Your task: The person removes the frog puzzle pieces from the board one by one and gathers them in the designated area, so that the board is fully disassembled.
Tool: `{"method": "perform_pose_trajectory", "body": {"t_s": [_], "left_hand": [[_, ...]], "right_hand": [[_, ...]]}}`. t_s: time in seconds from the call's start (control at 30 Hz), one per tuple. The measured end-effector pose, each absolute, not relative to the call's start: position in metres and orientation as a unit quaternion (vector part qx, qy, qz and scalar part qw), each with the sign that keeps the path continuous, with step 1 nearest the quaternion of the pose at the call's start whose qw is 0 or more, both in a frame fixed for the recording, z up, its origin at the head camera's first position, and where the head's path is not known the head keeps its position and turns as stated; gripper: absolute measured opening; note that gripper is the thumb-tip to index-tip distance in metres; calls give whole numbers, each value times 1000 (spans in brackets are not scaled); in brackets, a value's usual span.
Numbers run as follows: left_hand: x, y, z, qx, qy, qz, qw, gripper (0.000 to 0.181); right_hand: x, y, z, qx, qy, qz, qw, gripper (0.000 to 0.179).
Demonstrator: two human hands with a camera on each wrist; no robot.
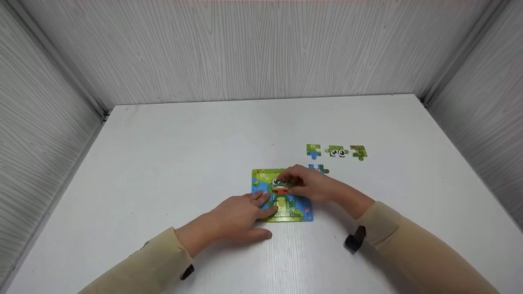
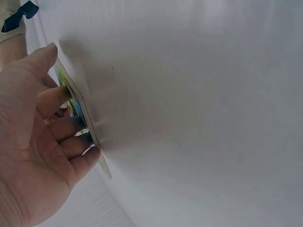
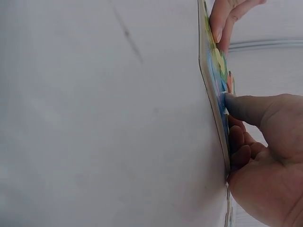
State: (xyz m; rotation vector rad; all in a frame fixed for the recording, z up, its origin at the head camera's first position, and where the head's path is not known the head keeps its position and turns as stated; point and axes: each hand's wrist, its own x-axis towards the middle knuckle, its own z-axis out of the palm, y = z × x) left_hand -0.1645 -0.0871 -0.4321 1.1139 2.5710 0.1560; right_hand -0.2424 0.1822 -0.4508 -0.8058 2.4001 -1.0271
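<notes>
A square jigsaw board (image 1: 307, 215) with a green frog on blue lies flat on the table. My left hand (image 1: 241, 216) rests its fingertips on the board's left part, thumb spread apart on the table side. In the left wrist view, its fingers reach over the edge of the board (image 2: 90, 120). Over the frog's face, my right hand (image 1: 312, 183) pinches a puzzle piece (image 1: 280, 189) with a red mouth between thumb and fingers. The right wrist view catches this piece's orange-red edge (image 3: 230, 81) standing slightly up from the board.
Beyond the board at the right, loose pieces lie in a row: a green-blue piece (image 1: 313, 151), one with eyes (image 1: 337, 151) and a green-brown one (image 1: 359, 152). Another blue piece (image 1: 319, 168) lies just behind my right hand. Panels (image 1: 261, 53) wall the table's back and sides.
</notes>
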Motion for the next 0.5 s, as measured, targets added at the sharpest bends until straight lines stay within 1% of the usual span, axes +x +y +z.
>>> {"method": "perform_pose_trajectory", "body": {"t_s": [0.2,0.37,0.5], "left_hand": [[-165,-87,-433,393,903,62,162,69],[-165,-87,-432,386,904,63,173,69],[-165,-87,-432,384,904,63,176,69]], "right_hand": [[-243,183,-452,-298,856,-370,203,35],[-245,183,-451,-300,853,-372,210,35],[-246,184,-452,-300,845,-381,224,41]]}}
